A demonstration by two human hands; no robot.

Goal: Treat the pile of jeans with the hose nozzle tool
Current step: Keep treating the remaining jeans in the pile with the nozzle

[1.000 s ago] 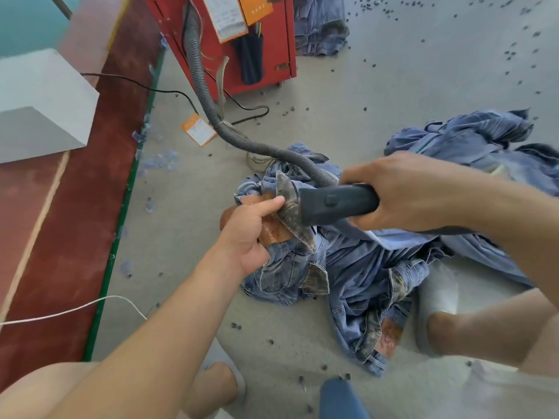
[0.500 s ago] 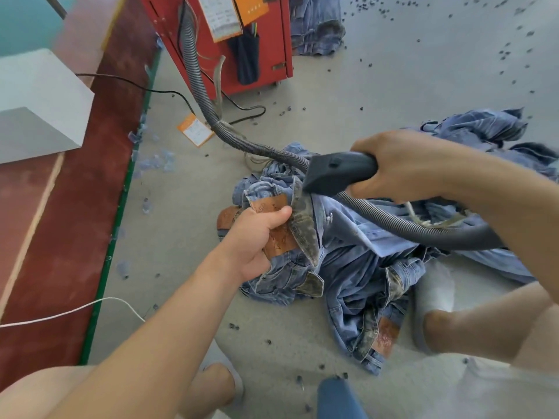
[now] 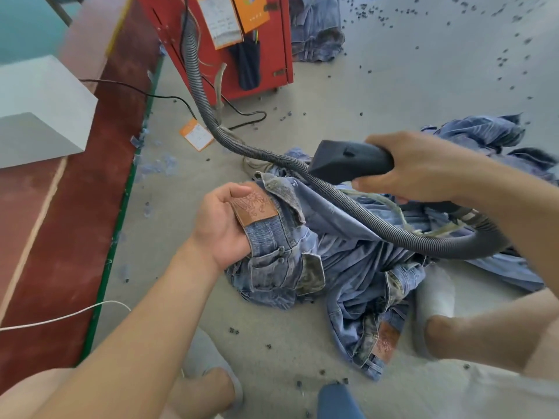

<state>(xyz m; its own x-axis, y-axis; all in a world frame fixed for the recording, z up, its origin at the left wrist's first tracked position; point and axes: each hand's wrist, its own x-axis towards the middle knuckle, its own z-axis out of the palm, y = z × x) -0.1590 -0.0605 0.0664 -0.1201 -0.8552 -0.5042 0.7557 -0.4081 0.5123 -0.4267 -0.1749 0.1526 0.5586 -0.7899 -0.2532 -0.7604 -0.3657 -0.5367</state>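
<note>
left hand (image 3: 222, 225) gripping waistband of top jeans (image 3: 281, 237) in the pile, fingers curled round the edge by the brown leather patch (image 3: 252, 207), thumb on the outside. waistband lifted off the pile, patch facing up. right hand (image 3: 423, 164) wrapped round the grip of the black nozzle (image 3: 348, 160), held up clear of the denim, above and right of the waistband, mouth pointing left and not touching fabric. grey ribbed hose (image 3: 357, 207) running from the red machine (image 3: 230, 40) at the top, down across the floor, over the jeans, looping right under the right forearm. pile of jeans (image 3: 363, 267) lying on the grey concrete floor (image 3: 393, 86), centre right, between the two feet in pale slippers. second leather patch (image 3: 385, 343) showing at the lower edge of the pile. more denim (image 3: 317, 28) heaped beside the red machine. orange tag (image 3: 196, 134) on the floor near the hose. small dark specks scattered over the floor. red strip with green edge (image 3: 60, 237) along the left, white cable (image 3: 60, 317) across it.
</note>
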